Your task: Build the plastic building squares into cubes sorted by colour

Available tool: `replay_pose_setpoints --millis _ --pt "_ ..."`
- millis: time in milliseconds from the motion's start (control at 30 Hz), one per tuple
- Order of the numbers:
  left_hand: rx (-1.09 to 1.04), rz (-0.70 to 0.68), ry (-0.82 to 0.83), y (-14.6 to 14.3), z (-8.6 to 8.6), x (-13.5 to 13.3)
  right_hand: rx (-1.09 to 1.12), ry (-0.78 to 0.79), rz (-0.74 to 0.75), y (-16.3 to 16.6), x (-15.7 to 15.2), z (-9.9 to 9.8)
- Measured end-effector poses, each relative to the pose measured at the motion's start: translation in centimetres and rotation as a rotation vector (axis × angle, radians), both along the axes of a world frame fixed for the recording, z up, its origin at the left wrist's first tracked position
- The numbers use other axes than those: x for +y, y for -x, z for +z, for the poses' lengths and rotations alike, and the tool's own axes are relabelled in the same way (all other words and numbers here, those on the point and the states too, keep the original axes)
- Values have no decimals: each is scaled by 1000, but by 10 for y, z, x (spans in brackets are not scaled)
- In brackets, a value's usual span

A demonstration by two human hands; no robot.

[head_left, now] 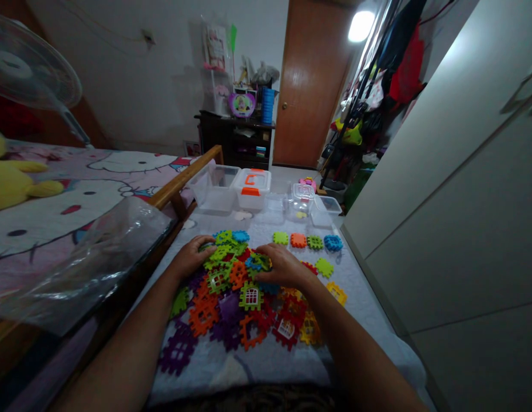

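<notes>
A heap of colourful interlocking plastic tiles [231, 303] lies on a pale mat [270, 360] on the floor. My left hand [191, 256] rests on the heap's far left edge, fingers curled over green tiles. My right hand [280, 264] lies on the heap's far right side, fingers bent on a green and blue tile [258, 262]. Beyond the heap, a row of single tiles stands apart: green [280, 238], orange [298, 240], green [314, 242] and blue [333, 242]. A yellow tile [337, 292] and a light green tile [324, 266] lie to the right.
Clear plastic boxes [214, 187] and a white box with orange latches [251, 187] stand at the mat's far end. A bed with a wooden frame [180, 183] and a clear plastic bag [98, 252] is on the left. A white wardrobe [455, 200] is on the right.
</notes>
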State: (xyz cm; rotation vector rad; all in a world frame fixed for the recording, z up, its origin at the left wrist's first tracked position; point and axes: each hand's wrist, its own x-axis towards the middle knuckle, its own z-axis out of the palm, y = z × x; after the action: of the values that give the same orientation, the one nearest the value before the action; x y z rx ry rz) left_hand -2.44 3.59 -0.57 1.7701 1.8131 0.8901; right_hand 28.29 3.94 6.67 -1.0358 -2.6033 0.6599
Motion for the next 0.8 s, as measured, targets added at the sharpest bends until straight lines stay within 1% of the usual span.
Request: replay_pose_setpoints --millis 167,400,600,800 --pt "-2 12 -11 -2 3 -1 66 -7 -38 6 -4 -2" --pt "4 16 -5 -4 4 -1 22 -89 -62 18 -13 -2" --pt "1 1 -13 0 0 1 4 -42 -71 20 -8 -5" --pt "9 -13 -22 1 -2 1 71 19 -108 17 -4 -4"
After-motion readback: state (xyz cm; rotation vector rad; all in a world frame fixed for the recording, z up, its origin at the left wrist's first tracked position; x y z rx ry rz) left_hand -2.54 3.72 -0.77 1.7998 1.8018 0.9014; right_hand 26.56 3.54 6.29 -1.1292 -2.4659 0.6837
